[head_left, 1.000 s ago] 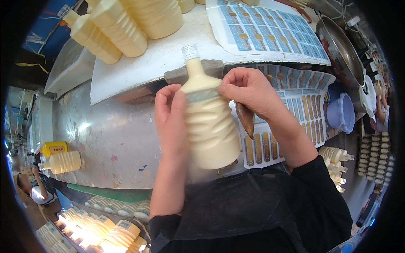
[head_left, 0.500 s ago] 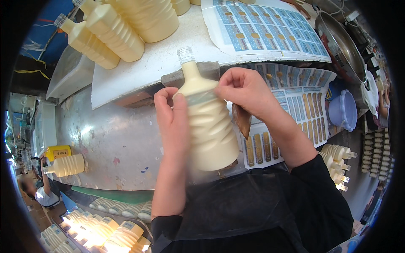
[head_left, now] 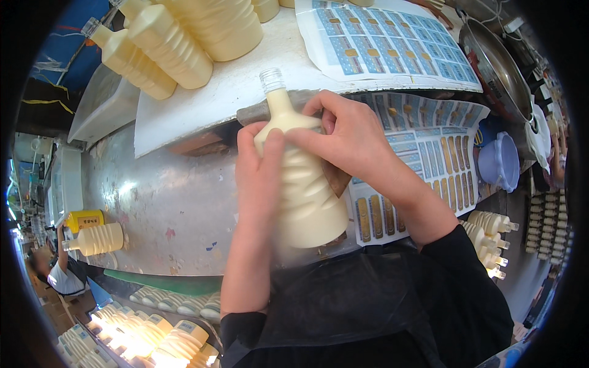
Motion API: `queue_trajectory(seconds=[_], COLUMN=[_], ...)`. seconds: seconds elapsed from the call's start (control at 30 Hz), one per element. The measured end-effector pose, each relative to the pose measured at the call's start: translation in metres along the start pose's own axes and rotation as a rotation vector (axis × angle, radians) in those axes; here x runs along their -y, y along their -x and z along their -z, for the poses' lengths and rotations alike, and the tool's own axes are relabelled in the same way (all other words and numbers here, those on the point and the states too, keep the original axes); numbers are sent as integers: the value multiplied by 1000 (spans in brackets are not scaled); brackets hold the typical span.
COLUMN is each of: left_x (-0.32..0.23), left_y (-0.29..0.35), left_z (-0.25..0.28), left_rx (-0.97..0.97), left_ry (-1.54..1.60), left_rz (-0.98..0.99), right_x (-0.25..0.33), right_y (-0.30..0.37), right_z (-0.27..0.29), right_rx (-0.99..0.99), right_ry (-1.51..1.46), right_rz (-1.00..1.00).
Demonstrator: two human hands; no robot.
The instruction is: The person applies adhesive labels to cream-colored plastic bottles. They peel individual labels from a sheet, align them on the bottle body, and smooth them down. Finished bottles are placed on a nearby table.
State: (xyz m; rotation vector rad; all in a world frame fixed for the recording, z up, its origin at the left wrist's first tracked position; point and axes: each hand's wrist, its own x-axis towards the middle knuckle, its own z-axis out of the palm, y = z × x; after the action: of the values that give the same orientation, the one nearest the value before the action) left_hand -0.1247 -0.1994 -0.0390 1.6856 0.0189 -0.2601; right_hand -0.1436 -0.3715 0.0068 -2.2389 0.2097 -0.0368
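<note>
Left hand (head_left: 261, 159) closed on the cream bottle (head_left: 310, 211) at its left shoulder, thumb on front, fingers mostly hidden behind. Right hand (head_left: 350, 138) at the opposite shoulder, thumb flat across the front, index bent above it. Brown pointed tool (head_left: 335, 179) sticks out below the right palm, seems held in the curled fingers, which are hidden. Bottle is between both hands in front of the apron (head_left: 343, 300), clear threaded neck away from the person, leaning slightly left; can't tell what its base rests on.

Right of bottle: sheet of blue and gold labels (head_left: 429, 156), partly under the right forearm. Beyond: white board (head_left: 239, 83) with second label sheet (head_left: 392, 40) and cream bottles standing at its left. Metal table (head_left: 165, 199) left, yellow container (head_left: 84, 219) and a bottle on its side (head_left: 101, 239) near its far left end. Purple bucket (head_left: 498, 162) and large pan (head_left: 497, 67) at right.
</note>
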Motion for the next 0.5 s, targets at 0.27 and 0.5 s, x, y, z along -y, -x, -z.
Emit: queue_trajectory(seconds=[0.27,0.5], left_x=[7,16], left_y=[0,0], left_z=[2,7], left_rx=[6,91], left_ry=[74,467], left_rz=[-78,93], right_x=[-7,-30], right_y=[1,2], right_z=[-9,-6], right_rx=[-26,166], right_ry=[-117,-310], right_rz=[-12,-48])
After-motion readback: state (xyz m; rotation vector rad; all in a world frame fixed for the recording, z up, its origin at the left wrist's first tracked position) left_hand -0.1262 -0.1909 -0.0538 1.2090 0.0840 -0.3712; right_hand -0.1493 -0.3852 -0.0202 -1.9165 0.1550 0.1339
